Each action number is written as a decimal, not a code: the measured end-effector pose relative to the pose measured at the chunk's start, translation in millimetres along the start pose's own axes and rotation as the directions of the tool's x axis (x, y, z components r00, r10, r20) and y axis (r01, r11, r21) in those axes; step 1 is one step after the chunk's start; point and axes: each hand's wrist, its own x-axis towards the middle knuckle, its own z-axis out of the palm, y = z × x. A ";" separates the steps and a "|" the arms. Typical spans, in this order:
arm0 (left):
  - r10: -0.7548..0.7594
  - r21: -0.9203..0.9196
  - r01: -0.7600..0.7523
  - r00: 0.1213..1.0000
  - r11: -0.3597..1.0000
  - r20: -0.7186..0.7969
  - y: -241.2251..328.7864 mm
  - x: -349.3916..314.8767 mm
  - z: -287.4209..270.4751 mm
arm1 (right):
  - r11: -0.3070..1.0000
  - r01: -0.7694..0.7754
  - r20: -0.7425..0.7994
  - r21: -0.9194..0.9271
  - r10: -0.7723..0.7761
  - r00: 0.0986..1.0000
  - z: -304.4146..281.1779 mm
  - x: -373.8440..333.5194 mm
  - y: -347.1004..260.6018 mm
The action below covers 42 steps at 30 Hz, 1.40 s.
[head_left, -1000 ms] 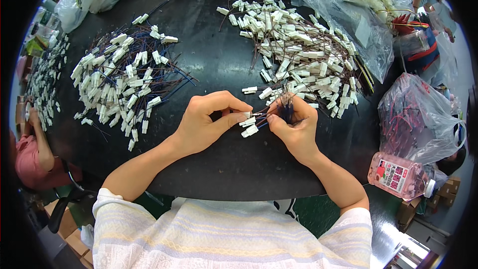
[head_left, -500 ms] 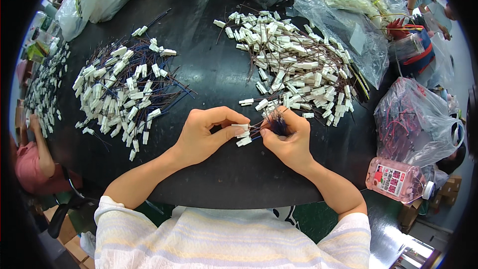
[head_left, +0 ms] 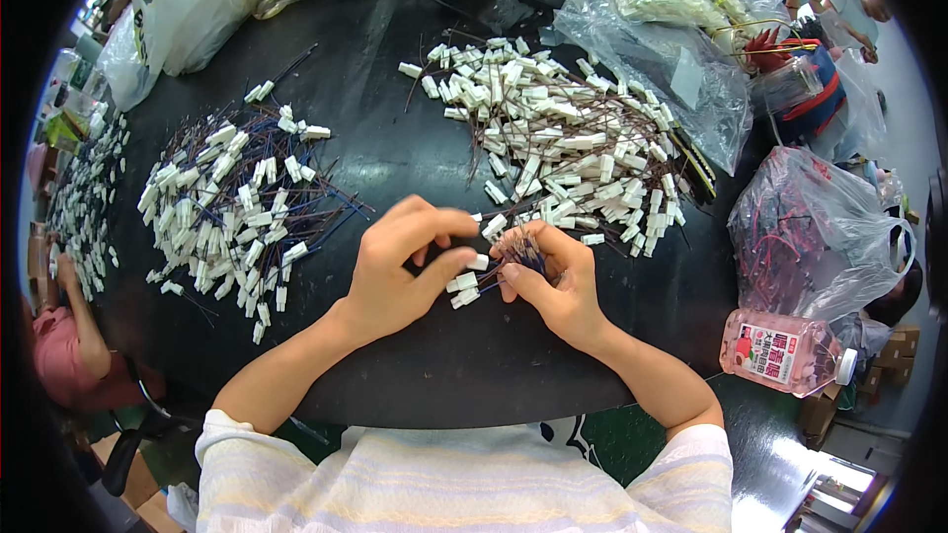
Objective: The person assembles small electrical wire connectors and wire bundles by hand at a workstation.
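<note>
My right hand (head_left: pixel 555 281) is closed on a small bundle of thin dark wires (head_left: pixel 523 255), thumb and fingers pinching it. White plug connectors (head_left: pixel 462 284) on the wire ends stick out to its left. My left hand (head_left: pixel 400 262) is just beside them, thumb and index finger apart. One white connector (head_left: pixel 479 263) lies at the left thumb's tip, seemingly touching it. Beyond my right hand spreads a heap of white connectors with brown wires (head_left: pixel 563 128). A second heap, with blue and dark wires (head_left: pixel 232 197), lies to the left.
The black table (head_left: pixel 415 365) curves in front of me. A clear bag of red and blue wires (head_left: pixel 805 237) and a pink drink bottle (head_left: pixel 780 353) are at the right. Plastic bags (head_left: pixel 188 10) line the far edge. A co-worker's arm (head_left: pixel 84 321) reaches a further connector pile at far left.
My left thumb and index finger have parted from the connector they pinched. The right hand has shifted slightly left with its wires. The whole view has shifted a little.
</note>
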 end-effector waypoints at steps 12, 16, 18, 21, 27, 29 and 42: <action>-0.167 -0.113 0.163 0.986 0.980 -0.025 -14.6 3.5 -0.3 | 0.995 -0.074 -0.120 -0.072 0.065 0.991 0.8 1.0 1.5; -0.186 -0.247 0.182 0.983 0.952 0.006 -20.0 -0.9 -2.4 | 0.992 -0.105 -0.133 -0.077 0.094 0.987 1.2 1.4 -2.4; -0.188 -0.250 0.188 0.982 0.950 0.021 -18.7 -0.6 -2.1 | 0.990 -0.113 -0.144 -0.085 0.100 0.984 0.3 1.0 0.2; -0.185 -0.288 0.185 0.982 0.940 0.027 -16.1 -0.5 -1.7 | 0.983 -0.048 -0.154 -0.175 0.021 0.988 1.0 1.4 4.0; -0.124 -0.277 0.128 0.992 0.952 0.032 -15.4 -1.9 -5.3 | 0.970 -0.050 -0.165 -0.236 0.010 0.986 -0.3 1.7 6.1; -0.149 -0.242 0.178 0.980 0.954 0.131 -12.0 -1.1 -10.0 | 0.969 -0.045 -0.156 -0.242 0.007 0.988 -0.5 1.6 5.5; -0.062 -0.301 0.068 0.998 0.951 0.031 -13.8 -2.6 -2.9 | 0.966 -0.039 -0.171 -0.257 -0.006 0.985 0.4 -0.7 6.7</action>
